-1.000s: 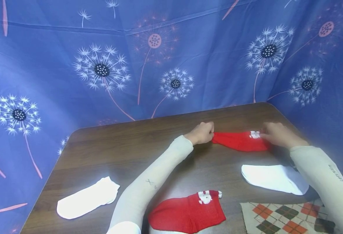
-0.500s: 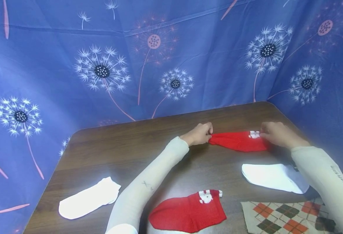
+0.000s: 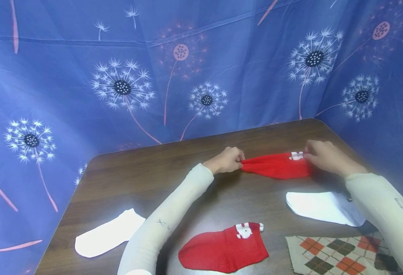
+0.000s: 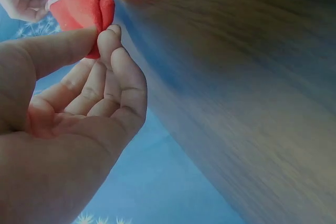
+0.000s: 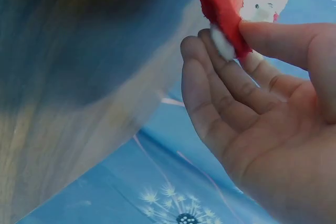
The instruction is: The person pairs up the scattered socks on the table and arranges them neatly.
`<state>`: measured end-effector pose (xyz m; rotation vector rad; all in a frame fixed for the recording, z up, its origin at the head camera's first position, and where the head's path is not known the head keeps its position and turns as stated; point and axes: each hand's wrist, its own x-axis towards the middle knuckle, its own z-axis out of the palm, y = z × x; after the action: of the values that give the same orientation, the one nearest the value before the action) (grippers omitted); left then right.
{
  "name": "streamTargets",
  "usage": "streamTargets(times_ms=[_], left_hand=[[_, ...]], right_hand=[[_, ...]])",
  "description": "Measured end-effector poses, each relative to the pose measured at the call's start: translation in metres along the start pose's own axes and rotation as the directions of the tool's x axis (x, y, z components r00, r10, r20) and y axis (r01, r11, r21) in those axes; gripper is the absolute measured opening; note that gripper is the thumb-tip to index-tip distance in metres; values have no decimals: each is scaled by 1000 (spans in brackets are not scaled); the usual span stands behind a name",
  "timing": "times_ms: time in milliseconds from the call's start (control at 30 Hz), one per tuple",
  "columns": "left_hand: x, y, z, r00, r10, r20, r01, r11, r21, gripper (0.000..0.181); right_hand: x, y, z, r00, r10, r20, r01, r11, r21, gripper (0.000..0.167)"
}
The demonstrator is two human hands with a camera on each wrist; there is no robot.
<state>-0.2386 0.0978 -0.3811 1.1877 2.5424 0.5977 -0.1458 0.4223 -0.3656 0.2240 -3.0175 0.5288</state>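
Observation:
Toward the back right of the table, a red sock [image 3: 277, 166] with a white animal face is stretched between both hands. The left hand [image 3: 226, 159] pinches its toe end between thumb and forefinger, as the left wrist view shows on the red fabric [image 4: 79, 3]. At the cuff, beside the white face [image 5: 262, 4], the right hand [image 3: 328, 156] grips the other end between thumb and fingers. A matching red sock [image 3: 222, 250] lies flat near the front of the table, its cuff to the right.
A white sock [image 3: 107, 235] lies at left, partly behind the left sleeve. Another white sock [image 3: 321, 206] is below the right hand. An argyle sock [image 3: 339, 254] lies front right, partly under the right sleeve. A blue dandelion-print cloth [image 3: 242, 68] hangs behind the wooden table [image 3: 136, 175].
The left hand has shifted slightly left and toward the front, drawing out the red sock's toe end. The right hand keeps its grip on the cuff with little movement.

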Motion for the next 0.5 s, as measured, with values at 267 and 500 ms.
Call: streamTargets(times_ms=[267,500], left_hand=[[-20,-10,-7,1000,-24,-11,23,998,-62,12],[-31,-15,-13,999,-35,-18,33,995,-98,7]], right_hand=[[2,-21,-3,1000,-25,-8,25,1000,18,12],[5,-30,-1,999,-32,-13,32,999,20,13]])
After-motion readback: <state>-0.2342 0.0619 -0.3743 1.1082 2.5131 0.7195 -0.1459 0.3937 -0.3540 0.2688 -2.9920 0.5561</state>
